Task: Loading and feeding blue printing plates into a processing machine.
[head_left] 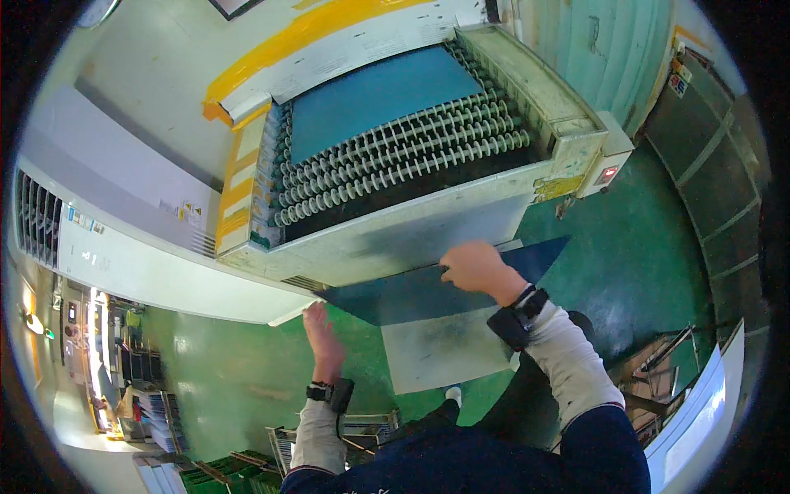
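A thin dark blue panel (395,295) hangs tilted in front of the conveyor machine. My right hand (481,272) is curled at its far edge, with fingers closed on it. Close to the panel's left corner is my left hand (324,342), its fingers stretched upward; whether they touch the corner I cannot tell. Both wrists wear a dark strapped device. Beyond the panel, the machine's rows of white roller discs (403,156) carry a blue sheet (387,95) lying flat at the far end.
A pale flat board (444,350) shows below the panel, above the green floor (222,370). The machine's control box (607,169) juts out at right. A white cabinet (164,272) stands left. Racks (354,432) are close by my legs, and a white board (699,412) leans at lower right.
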### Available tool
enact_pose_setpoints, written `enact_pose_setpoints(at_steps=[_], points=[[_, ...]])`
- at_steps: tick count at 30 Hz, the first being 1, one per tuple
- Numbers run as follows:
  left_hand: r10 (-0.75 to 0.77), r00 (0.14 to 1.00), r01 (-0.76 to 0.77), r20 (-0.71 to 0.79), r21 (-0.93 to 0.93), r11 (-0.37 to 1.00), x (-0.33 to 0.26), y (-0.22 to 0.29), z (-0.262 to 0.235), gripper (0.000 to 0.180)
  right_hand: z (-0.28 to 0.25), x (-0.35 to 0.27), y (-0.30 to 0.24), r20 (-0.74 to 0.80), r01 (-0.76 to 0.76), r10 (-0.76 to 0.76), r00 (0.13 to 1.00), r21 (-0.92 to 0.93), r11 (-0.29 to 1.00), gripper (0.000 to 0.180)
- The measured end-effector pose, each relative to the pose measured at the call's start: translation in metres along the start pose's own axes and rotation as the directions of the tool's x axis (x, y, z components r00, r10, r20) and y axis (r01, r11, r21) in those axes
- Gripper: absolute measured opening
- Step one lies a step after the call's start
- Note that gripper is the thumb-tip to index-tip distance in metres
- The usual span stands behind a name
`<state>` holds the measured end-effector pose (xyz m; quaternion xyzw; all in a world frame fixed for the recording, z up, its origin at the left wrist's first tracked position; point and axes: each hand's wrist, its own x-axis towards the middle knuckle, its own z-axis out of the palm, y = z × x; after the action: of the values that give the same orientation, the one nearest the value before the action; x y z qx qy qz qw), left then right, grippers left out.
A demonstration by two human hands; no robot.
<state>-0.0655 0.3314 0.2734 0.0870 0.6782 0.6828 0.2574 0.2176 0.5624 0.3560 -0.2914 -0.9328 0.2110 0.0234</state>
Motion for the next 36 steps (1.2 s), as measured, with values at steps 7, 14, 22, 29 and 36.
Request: enact_pose_setpoints(at_steps=[7, 14, 22, 29, 36], points=[[-0.445, 0.894, 0.44, 0.044, 0.089, 0.893, -0.005, -0.078, -0.075, 0.058, -0.062, -0.04, 0.025, -0.18, -0.155, 0.289, 0.94, 0.529, 0.834, 0.029], [-0.717, 0.657, 0.611, 0.233, 0.393, 0.687, -0.04, -0.199, -0.117, 0.04, -0.049, -0.058, 0.009, -0.159, 0.225, 0.643, 0.749, 0.974, -0.022, 0.027], [-0.646, 0.683, 0.456, 0.341, 0.492, 0.741, -0.063, -0.231, -0.127, 0.039, 0.011, -0.052, 0.016, -0.005, 0.033, 0.301, 0.953, 0.996, -0.086, 0.036], [-0.727, 0.655, 0.565, 0.209, 0.503, 0.654, -0.078, -0.21, -0.11, 0.037, 0.021, -0.05, -0.011, 0.248, -0.041, 0.292, 0.924, 0.822, -0.568, 0.014], [-0.755, 0.637, 0.644, 0.156, 0.431, 0.632, -0.082, -0.225, -0.128, 0.035, 0.036, -0.047, -0.007, 0.333, -0.048, 0.407, 0.85, 0.82, -0.571, 0.013]])
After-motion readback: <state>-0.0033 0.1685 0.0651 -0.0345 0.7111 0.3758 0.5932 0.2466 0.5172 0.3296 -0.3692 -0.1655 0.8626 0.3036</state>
